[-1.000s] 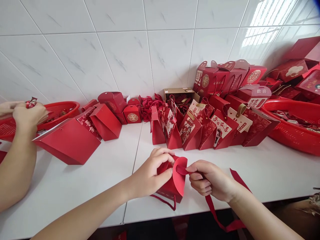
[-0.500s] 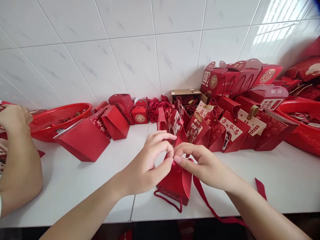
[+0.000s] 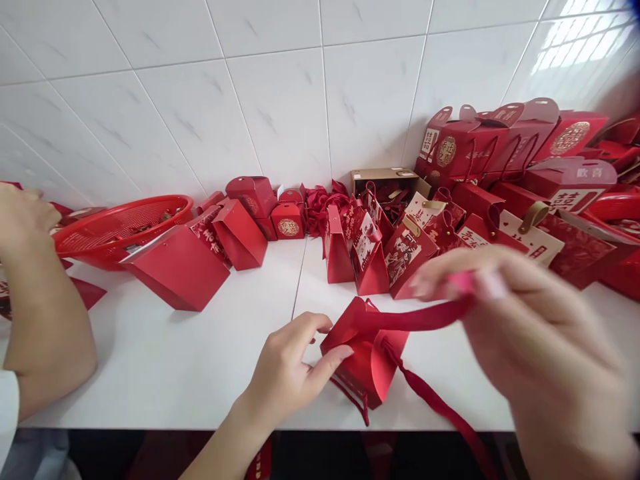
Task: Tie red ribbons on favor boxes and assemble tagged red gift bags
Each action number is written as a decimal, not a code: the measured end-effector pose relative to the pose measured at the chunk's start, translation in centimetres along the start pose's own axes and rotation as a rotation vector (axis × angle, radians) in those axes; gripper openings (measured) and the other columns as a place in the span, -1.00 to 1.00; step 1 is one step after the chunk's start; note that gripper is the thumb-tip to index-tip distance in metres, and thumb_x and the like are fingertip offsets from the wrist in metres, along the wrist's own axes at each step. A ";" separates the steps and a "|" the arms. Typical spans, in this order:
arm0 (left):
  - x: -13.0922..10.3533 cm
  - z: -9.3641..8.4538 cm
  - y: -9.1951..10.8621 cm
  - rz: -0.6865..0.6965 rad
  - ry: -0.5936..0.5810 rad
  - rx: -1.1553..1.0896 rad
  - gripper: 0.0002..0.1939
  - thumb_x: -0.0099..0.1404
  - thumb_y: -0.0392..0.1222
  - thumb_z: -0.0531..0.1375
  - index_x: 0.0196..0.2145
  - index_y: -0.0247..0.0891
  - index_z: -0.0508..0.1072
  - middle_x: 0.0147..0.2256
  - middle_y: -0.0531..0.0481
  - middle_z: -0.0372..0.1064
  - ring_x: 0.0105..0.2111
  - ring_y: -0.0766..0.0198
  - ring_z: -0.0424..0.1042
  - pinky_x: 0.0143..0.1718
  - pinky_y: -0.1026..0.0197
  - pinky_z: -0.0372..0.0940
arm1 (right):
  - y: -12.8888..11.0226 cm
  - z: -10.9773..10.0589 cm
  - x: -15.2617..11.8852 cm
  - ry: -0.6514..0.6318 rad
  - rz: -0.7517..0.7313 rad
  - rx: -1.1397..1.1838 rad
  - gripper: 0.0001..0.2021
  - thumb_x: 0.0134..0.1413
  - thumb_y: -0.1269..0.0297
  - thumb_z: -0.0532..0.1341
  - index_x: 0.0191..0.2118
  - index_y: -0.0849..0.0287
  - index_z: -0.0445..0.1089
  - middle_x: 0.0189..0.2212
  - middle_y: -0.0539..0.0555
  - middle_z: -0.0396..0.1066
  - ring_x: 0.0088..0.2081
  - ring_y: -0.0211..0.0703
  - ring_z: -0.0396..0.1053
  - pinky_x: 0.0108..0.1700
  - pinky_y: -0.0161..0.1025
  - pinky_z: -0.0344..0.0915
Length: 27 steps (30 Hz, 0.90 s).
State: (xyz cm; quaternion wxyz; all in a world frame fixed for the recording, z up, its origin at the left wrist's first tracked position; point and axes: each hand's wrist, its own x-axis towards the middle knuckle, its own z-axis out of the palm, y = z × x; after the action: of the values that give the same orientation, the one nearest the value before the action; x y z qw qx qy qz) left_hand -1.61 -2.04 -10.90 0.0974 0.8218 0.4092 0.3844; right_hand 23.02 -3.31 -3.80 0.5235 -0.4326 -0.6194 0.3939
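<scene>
A small red gift box (image 3: 384, 367) stands near the front edge of the white table. My left hand (image 3: 290, 367) grips its left side, thumb on the front flap and fingers behind the edge. Blurred by motion, my right hand (image 3: 535, 333) pinches a red ribbon (image 3: 425, 318) between thumb and forefinger. The ribbon stretches from the top of the box out to the right. A second length of ribbon (image 3: 440, 407) trails from the box down over the table edge. A twisted red cord handle (image 3: 353, 398) hangs at the box's front.
Several red gift boxes (image 3: 285, 220) and gift bags (image 3: 373, 267) stand along the tiled wall. Stacked boxes (image 3: 470, 150) rise at the back right. A red plastic basket (image 3: 95, 233) is at the left, beside another person's arm (image 3: 55, 320). An open cardboard box (image 3: 367, 177) sits behind the bags.
My hands have parted. The right one has swung right and nearer, drawing one ribbon end out from the box. My left hand has moved down onto the box's side.
</scene>
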 end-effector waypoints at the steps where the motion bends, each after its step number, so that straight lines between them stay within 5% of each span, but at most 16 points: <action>1: 0.1 0.2 0.1 0.005 0.019 -0.020 -0.86 0.32 -0.24 0.24 -0.19 -0.17 0.34 -0.32 0.06 0.46 -0.37 0.34 0.45 -0.31 0.32 0.37 | 0.0 1.2 0.1 -0.025 -0.001 0.010 -0.59 0.26 -0.17 0.03 -0.31 0.06 0.35 -0.37 0.12 0.38 -0.31 -0.04 0.35 -0.25 -0.15 0.30; 3: 0.1 0.5 0.3 -0.080 0.066 -0.102 -0.90 0.37 -0.25 0.17 -0.16 -0.16 0.34 -0.35 0.07 0.48 -0.41 0.36 0.46 -0.34 0.33 0.36 | 0.5 3.1 0.4 -0.128 -0.005 -0.017 -0.70 0.34 0.04 0.04 -0.32 0.09 0.32 -0.36 0.08 0.37 -0.30 -0.10 0.34 -0.23 -0.20 0.28; 8: 0.0 0.8 0.6 -0.410 0.136 -0.362 -0.84 0.42 -0.12 0.11 -0.08 -0.19 0.31 -0.58 0.15 0.33 -0.60 0.37 0.28 -0.59 0.36 0.17 | 2.8 5.1 1.0 -0.305 0.004 -0.284 -0.69 0.36 0.17 0.00 -0.44 0.12 0.19 -0.39 0.06 0.30 -0.34 -0.15 0.26 -0.25 -0.22 0.21; 14: -0.7 0.9 1.0 -0.427 0.133 -0.421 -0.79 0.39 -0.09 0.12 -0.07 -0.20 0.31 -0.58 0.13 0.34 -0.57 0.33 0.32 -0.55 0.33 0.19 | 3.6 6.4 1.6 -0.306 0.067 -0.417 -0.65 0.34 0.21 0.00 -0.52 0.10 0.06 -0.55 -0.02 0.21 -0.49 -0.20 0.16 -0.42 -0.25 0.04; 21: -0.9 0.7 1.3 -0.435 0.077 -0.507 -0.75 0.43 -0.03 0.06 -0.01 -0.15 0.26 -0.59 0.17 0.26 -0.57 0.33 0.26 -0.48 0.31 0.21 | 3.3 6.9 1.8 -0.408 0.037 -0.495 -0.71 0.33 0.31 0.00 -0.47 0.12 0.20 -0.44 0.03 0.37 -0.37 -0.14 0.27 -0.26 -0.19 0.10; 27: 0.5 0.5 0.7 -0.519 -0.104 -0.516 -0.65 0.43 0.04 0.01 -0.45 -0.20 0.24 -0.58 0.14 0.11 -0.58 0.37 0.12 -0.55 0.33 0.10 | 3.2 6.9 2.1 -0.449 0.003 -0.462 -0.74 0.33 0.32 0.01 -0.40 0.13 0.29 -0.40 0.03 0.42 -0.34 -0.15 0.31 -0.24 -0.19 0.19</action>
State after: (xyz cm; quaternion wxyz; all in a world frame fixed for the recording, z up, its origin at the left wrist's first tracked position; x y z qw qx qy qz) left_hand -0.61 -2.08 -10.67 0.4162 0.6576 0.4880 0.3952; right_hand 16.42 -0.59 -7.13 0.2613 -0.4433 -0.7918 0.3290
